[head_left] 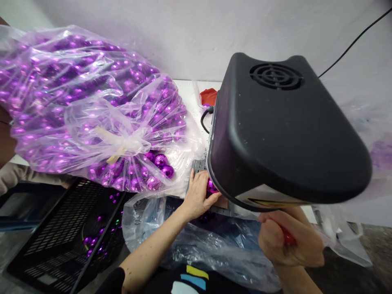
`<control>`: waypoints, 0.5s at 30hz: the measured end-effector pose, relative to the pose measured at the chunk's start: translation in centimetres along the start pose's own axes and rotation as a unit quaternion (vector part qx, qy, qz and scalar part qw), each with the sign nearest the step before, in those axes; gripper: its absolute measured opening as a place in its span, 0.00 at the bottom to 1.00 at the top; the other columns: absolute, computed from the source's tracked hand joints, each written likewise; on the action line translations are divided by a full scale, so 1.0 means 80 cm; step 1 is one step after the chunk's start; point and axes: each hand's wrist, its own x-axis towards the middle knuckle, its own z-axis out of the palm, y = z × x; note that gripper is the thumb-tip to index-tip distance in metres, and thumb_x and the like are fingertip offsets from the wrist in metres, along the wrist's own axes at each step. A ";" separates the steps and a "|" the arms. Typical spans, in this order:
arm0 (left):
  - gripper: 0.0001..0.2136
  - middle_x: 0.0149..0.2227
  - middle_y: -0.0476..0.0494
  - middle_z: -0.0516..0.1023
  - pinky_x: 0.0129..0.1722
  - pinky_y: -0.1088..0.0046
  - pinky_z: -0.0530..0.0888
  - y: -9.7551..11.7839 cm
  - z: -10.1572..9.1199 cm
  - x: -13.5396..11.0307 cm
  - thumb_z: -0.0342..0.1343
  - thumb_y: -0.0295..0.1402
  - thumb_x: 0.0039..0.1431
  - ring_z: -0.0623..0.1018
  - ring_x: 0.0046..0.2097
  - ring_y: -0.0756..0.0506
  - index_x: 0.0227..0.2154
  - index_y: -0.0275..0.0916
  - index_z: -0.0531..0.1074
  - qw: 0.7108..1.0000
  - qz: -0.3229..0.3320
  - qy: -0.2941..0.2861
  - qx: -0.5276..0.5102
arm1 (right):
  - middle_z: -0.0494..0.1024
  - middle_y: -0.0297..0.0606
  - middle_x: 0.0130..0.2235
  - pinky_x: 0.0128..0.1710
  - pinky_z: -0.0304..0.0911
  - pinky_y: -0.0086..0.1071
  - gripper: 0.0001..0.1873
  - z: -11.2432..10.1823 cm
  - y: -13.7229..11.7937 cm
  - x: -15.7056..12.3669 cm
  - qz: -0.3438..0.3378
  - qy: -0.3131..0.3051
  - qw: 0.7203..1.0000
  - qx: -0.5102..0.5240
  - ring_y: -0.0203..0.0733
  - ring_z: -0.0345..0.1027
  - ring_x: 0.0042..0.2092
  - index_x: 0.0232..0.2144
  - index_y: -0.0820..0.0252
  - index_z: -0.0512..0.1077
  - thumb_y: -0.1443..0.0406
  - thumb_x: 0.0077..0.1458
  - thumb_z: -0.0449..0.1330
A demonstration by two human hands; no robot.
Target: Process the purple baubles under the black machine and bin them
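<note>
My left hand [199, 195] reaches under the big black machine head [281, 130] and pinches a shiny purple ball [211, 186] against the grey plate [198, 166] beneath it. My right hand [289, 240] is closed round a red handle [288, 237] below the machine's front edge. A large clear bag full of purple balls [85, 106] lies to the left on the white table [186, 87].
A black plastic crate [64, 232] with a few loose purple balls sits at lower left. Crumpled clear plastic bags [214, 245] lie over my lap. A red object [208, 96] and a black cable [204, 118] are behind the machine. Another person's gloved hand [10, 177] shows at far left.
</note>
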 end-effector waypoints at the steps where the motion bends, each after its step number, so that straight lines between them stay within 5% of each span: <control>1: 0.19 0.51 0.38 0.78 0.70 0.47 0.52 -0.001 0.000 0.000 0.58 0.47 0.61 0.71 0.59 0.35 0.50 0.43 0.74 1.000 0.001 -0.001 0.006 | 0.72 0.40 0.31 0.35 0.70 0.33 0.07 0.002 0.000 -0.001 -0.006 0.011 1.000 -0.002 0.37 0.69 0.36 0.34 0.62 0.72 0.65 0.52 0.57; 9: 0.19 0.51 0.38 0.77 0.71 0.44 0.47 -0.004 0.003 0.001 0.57 0.48 0.62 0.71 0.58 0.35 0.50 0.42 0.73 1.000 0.017 0.007 0.015 | 0.71 0.38 0.29 0.30 0.62 0.24 0.05 0.044 0.012 -0.001 -0.046 0.039 0.997 -0.046 0.30 0.65 0.33 0.31 0.63 0.72 0.71 0.52 0.56; 15: 0.20 0.51 0.38 0.76 0.70 0.43 0.51 -0.016 0.010 -0.003 0.59 0.48 0.61 0.72 0.57 0.34 0.51 0.43 0.72 1.000 0.020 0.018 0.001 | 0.68 0.35 0.25 0.25 0.56 0.25 0.15 -0.007 -0.026 0.057 -0.012 -0.043 0.998 -0.051 0.28 0.61 0.27 0.27 0.61 0.71 0.59 0.60 0.52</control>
